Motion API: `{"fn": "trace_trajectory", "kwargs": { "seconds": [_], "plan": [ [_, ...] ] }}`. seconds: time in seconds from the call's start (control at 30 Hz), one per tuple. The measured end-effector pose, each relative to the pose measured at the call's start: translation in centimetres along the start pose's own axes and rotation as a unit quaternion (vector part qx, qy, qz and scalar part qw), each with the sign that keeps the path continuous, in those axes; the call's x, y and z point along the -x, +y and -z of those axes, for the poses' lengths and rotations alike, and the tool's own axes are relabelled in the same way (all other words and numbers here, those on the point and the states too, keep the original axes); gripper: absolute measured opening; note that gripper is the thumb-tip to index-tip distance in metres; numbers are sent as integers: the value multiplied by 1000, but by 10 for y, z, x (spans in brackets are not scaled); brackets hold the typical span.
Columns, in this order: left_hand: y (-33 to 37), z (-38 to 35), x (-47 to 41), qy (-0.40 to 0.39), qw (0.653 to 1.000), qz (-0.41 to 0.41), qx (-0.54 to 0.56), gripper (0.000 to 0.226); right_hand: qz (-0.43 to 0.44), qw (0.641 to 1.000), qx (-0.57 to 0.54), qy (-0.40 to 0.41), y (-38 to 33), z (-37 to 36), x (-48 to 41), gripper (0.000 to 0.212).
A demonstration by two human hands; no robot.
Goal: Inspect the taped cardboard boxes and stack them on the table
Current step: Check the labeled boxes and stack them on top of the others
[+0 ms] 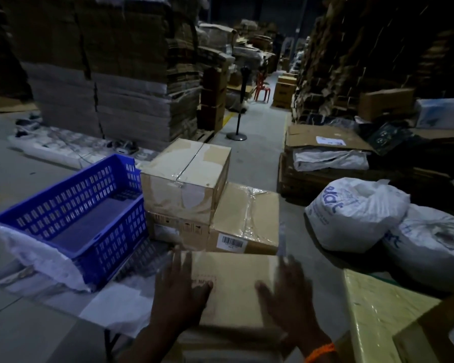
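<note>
Dim warehouse aisles lined with tall stacks of flattened cardboard (131, 74) surround a cluttered table (116, 307) in the foreground. On it, nearest the camera, lies a plain cardboard box (233, 281), blurred, with both hands flat on its top. The left hand (180, 294) presses its left part with fingers spread; the right hand (286, 292), an orange band (320, 352) at its wrist, lies open on the right part, neither curled around anything. Just beyond sits a taped box with a barcode label (247, 218), and beside it on the left a taped box (186, 179) is stacked on a lower printed box (178, 227). A blue plastic crate (71, 213) stands left of these. White sacks (357, 213) lie on the floor to the right.
</note>
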State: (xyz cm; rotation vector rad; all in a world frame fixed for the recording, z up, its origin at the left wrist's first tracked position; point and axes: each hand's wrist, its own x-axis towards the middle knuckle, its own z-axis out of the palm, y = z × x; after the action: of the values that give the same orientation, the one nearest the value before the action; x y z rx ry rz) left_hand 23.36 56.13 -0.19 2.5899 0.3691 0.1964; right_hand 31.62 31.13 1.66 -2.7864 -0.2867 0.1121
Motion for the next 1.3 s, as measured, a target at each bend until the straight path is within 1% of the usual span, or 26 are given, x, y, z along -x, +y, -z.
{"fn": "trace_trajectory", "kwargs": {
  "seconds": [0.03, 0.07, 0.1, 0.13, 0.17, 0.23, 0.3, 0.4, 0.43, 0.47, 0.5, 0.53, 0.57, 0.6, 0.63, 0.7, 0.77, 0.83, 0.87, 0.9, 0.97, 1.0, 1.1, 1.17, 1.23, 1.3],
  "plan": [
    [-2, 5, -2, -13, 997, 51, 52, 86, -55, 998, -37, 22, 8, 4, -3, 100],
    [-2, 12, -4, -23, 990, 79, 118, 80, -106, 989, -100, 18, 14, 8, -8, 99],
    [-2, 18, -4, -32, 977, 93, 188, 68, -136, 975, -177, 3, 18, 11, -11, 99],
    [-1, 23, -3, -30, 963, 94, 249, 54, -149, 959, -243, -11, 19, 12, -13, 94],
    [1, 27, 0, -30, 946, 96, 308, 45, -149, 948, -281, -11, 17, 13, -11, 83],
    [6, 38, 7, -31, 910, 85, 404, 42, -149, 941, -305, 2, 14, 12, -5, 64],
    [2, 44, 15, -7, 901, 76, 428, 40, -152, 926, -345, 17, 11, 12, 5, 49],
    [-11, 47, 23, 48, 899, 102, 424, 56, -152, 892, -422, 52, 9, 12, 20, 31],
    [-17, 47, 25, 64, 894, 112, 429, 57, -149, 879, -449, 60, 8, 10, 25, 28],
    [-19, 48, 27, 79, 884, 125, 444, 54, -152, 864, -475, 65, 7, 6, 28, 32],
    [-23, 49, 27, 88, 870, 145, 464, 47, -154, 852, -495, 71, 5, 5, 31, 43],
    [-26, 49, 27, 88, 855, 168, 484, 41, -159, 845, -504, 81, 5, 1, 32, 57],
    [-30, 47, 26, 82, 843, 186, 498, 36, -171, 840, -507, 91, 3, 0, 33, 67],
    [-33, 45, 26, 77, 841, 196, 498, 35, -179, 840, -502, 102, 2, -2, 33, 69],
    [-36, 42, 26, 75, 845, 204, 488, 38, -177, 844, -494, 108, 0, -4, 34, 65],
    [-44, 35, 28, 77, 862, 226, 448, 43, -165, 859, -470, 118, 0, -11, 37, 49],
    [-53, 28, 31, 70, 873, 246, 415, 48, -144, 878, -444, 105, 3, -20, 38, 36],
    [-61, 23, 34, 46, 881, 245, 402, 67, -127, 885, -437, 95, 10, -27, 40, 25],
    [-64, 21, 37, 27, 891, 239, 386, 78, -125, 891, -427, 90, 15, -32, 42, 21],
    [-66, 17, 41, 4, 903, 231, 361, 83, -127, 899, -412, 83, 20, -40, 45, 20],
    [-66, 8, 52, -30, 931, 199, 303, 76, -127, 918, -368, 71, 32, -58, 53, 27],
    [-66, 3, 59, -32, 941, 186, 279, 73, -125, 929, -342, 67, 36, -65, 59, 32],
    [-68, -7, 68, -9, 949, 177, 262, 73, -123, 946, -292, 65, 38, -77, 69, 43],
    [-70, -11, 69, -8, 958, 165, 233, 73, -122, 958, -246, 85, 34, -79, 73, 49],
    [-69, -14, 66, -2, 977, 131, 168, 74, -98, 972, -177, 121, 28, -84, 74, 59],
    [-64, -13, 60, 10, 991, 93, 96, 75, -40, 986, -86, 140, 18, -90, 71, 67]
  ]
}}
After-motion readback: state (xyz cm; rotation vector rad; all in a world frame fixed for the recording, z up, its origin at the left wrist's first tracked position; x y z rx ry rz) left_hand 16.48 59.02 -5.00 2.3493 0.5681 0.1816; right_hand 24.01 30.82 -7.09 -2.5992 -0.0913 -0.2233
